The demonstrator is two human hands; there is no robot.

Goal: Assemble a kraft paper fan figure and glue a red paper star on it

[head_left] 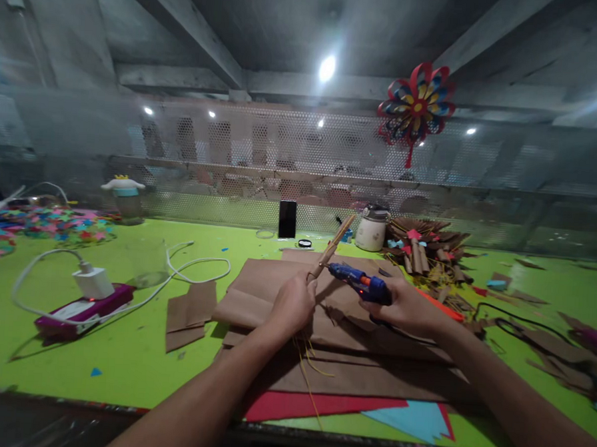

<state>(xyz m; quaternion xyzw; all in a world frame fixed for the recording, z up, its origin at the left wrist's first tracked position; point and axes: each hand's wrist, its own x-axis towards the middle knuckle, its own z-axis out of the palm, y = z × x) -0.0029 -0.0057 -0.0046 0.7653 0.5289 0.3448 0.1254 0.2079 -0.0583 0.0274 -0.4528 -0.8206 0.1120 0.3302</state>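
My left hand [294, 302] is closed around a rolled strip of brown paper [333, 242], which points up and away to the right. Thin yellow strings [307, 367] hang below that fist. In my right hand [414, 308] is a blue hot glue gun [360, 282] with an orange part and a small red light. Its nozzle meets or nearly meets the paper roll just above my left fingers; I cannot tell if they touch. Beneath both hands lies a stack of brown paper sheets [260, 288], over red paper [289, 406] and light blue paper [408, 419].
A purple power strip [86, 311] with a white charger and cable lies left, near a clear cup [147, 262]. A phone [287, 219] and white jar [371, 229] stand behind. Brown paper rolls [422, 253] are heaped right. A mesh screen [233, 140] borders the back.
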